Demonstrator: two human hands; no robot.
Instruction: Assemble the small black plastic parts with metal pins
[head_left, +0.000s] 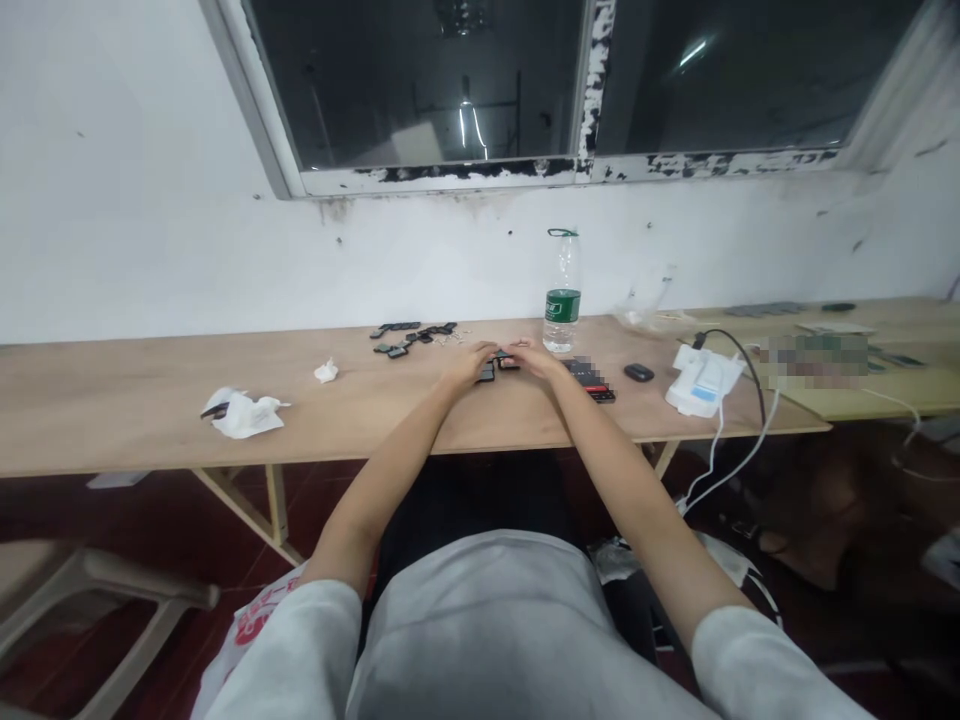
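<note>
My left hand [474,364] and my right hand [531,356] meet over the wooden table [360,405]. The fingers of both are bent inward and closed at the tips on a small dark flat piece [502,354]; its exact kind is too small to make out. Just below the fingertips lie more small dark pieces [486,372] with greyish faces. Beyond my left hand, several similar black pieces [397,350] are scattered with tiny pale bits [448,338]. A partly blurred black and red item [592,382] lies to the right of my right hand.
A water bottle [562,305] stands behind my right hand. On the right are a black case [638,372], a white power strip [703,382] with cables, and a plastic bag [651,312]. Crumpled tissues [247,414] lie on the left. A person sits at the far right.
</note>
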